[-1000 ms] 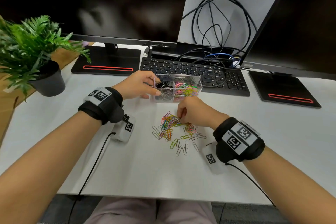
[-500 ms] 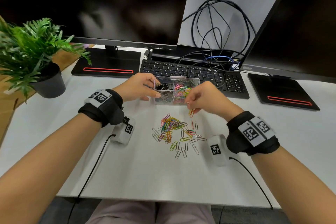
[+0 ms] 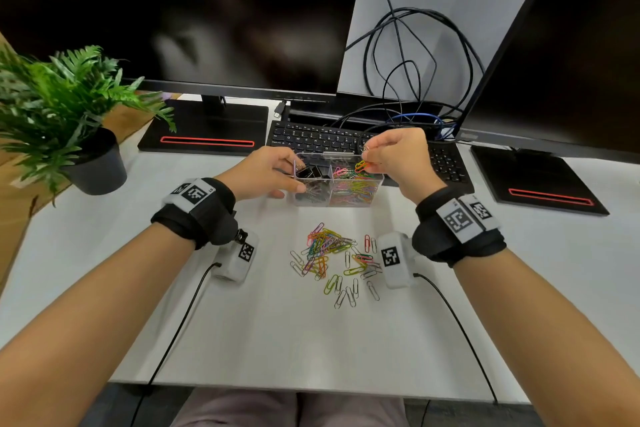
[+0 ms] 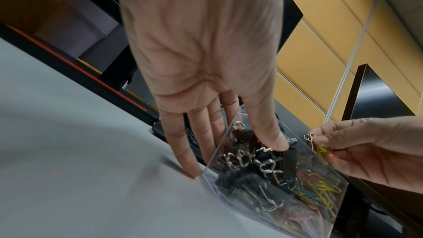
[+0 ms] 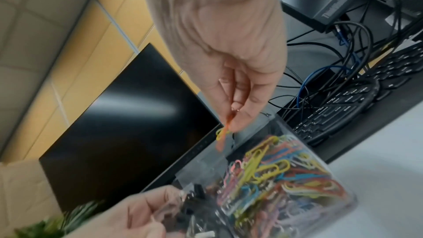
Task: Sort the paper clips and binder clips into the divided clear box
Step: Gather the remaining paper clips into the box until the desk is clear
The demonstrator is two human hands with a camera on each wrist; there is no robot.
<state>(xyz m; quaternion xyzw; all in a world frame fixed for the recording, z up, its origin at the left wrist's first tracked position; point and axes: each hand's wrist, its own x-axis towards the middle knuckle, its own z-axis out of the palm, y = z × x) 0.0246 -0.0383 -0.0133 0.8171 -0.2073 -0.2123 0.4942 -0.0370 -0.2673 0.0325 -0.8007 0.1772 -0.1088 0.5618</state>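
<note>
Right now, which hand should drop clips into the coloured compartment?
Right. The right hand pinches paper clips above that compartment, while the left hand steadies the divided clear box.

Black wrist straps [image 3: 204, 218] carry white coded tags [image 3: 460, 218] and cabled white cameras [image 3: 394, 260].

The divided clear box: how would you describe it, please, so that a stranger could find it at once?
Start at the black keyboard between the two monitor stands; the divided clear box stands just in front of it, held by the left hand. It is the only see-through container, with black binder clips in its left compartment and coloured paper clips in its right.
</note>
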